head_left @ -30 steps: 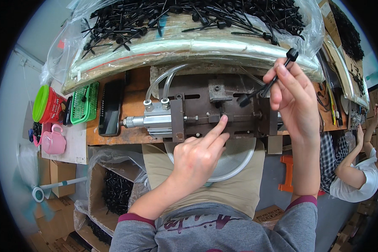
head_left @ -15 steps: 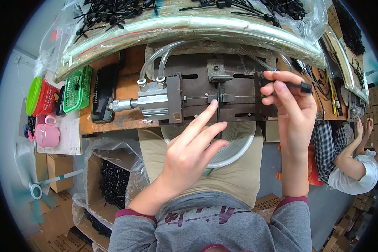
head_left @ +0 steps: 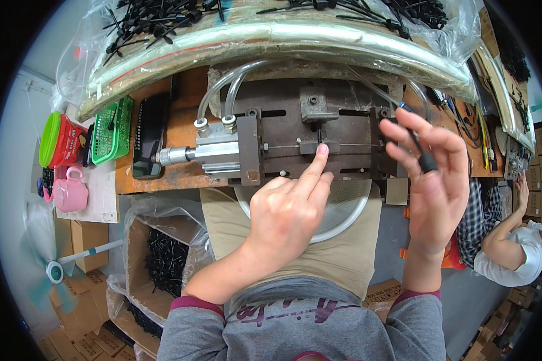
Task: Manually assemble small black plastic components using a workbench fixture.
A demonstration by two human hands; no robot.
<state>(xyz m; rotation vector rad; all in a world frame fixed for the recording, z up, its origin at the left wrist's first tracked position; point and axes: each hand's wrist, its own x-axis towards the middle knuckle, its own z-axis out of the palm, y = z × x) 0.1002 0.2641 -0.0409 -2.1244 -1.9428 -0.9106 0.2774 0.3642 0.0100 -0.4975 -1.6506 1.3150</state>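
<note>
The left hand (head_left: 286, 207) points its index finger (head_left: 315, 163) forward; the raised right hand (head_left: 441, 195) seems half-closed.

Open air lies between the left hand (head_left: 288, 207) and the right hand (head_left: 436, 174), over the right half of the dark brown metal fixture (head_left: 283, 129). On the left, a silver metal cylinder (head_left: 220, 156) with looping clear plastic tubes (head_left: 203, 105) obstructs; a curved, plastic-wrapped pale rim (head_left: 283, 36) (long and raised) bars the rear.

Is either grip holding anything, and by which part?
The right grip holds a slim black part, seemingly near its thicker end; exact pinch point unclear. The left grip, at the fixture, shows no visible hold.
</note>
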